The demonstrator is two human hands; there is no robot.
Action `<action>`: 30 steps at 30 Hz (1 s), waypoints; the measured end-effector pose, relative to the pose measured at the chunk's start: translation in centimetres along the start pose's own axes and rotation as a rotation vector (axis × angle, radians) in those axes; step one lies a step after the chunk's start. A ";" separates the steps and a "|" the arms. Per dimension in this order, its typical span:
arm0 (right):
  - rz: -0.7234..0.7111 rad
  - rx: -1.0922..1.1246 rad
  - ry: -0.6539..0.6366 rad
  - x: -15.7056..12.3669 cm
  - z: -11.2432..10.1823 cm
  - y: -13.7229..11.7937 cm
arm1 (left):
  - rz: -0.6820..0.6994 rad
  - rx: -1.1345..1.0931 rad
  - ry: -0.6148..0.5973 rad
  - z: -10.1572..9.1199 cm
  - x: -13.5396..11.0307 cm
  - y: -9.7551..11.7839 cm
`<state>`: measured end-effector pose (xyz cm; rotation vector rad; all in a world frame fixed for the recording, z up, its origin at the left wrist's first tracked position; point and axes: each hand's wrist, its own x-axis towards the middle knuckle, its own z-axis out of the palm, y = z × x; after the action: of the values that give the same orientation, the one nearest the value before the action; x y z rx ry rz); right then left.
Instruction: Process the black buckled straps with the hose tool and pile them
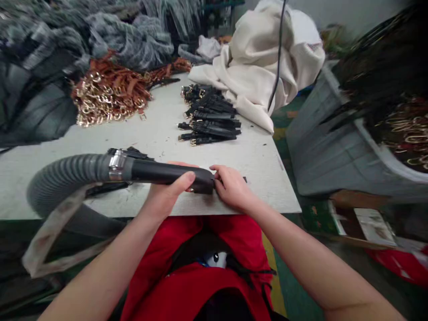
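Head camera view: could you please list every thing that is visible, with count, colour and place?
flat work table: one, white, centre
rigid plastic nozzle: one, black, near table edge
ribbed flexible hose: one, grey, left, joined to nozzle
short leather straps with gold buckles: a pile, black, table middle
leather straps with gold rings: a heap, brown, far left
crumpled cloth bundle: one, cream, far right corner
plastic crate: one, grey, right of table
left hand: wrapped around nozzle
right hand: fingertips at nozzle's tip

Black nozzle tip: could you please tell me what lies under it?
A dark strap end pokes out past the right hand on the white table; the nozzle and hand cover the rest.
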<state>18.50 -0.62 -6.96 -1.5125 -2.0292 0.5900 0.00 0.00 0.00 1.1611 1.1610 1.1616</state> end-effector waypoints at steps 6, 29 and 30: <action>-0.013 -0.045 0.004 0.3 0.0 -0.1 | -0.103 -0.246 0.241 -5.2 -0.9 1.3; -0.059 -0.139 -0.075 0.1 -0.3 0.1 | -0.097 -0.300 0.227 -3.8 -3.2 -1.2; -0.062 -0.139 -0.076 0.1 -0.3 0.1 | -0.088 -0.293 0.222 -3.8 -3.3 -1.2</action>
<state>18.76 -0.46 -6.79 -1.5204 -2.2071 0.4980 -3.90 -3.18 -1.26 0.7660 1.1489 1.3654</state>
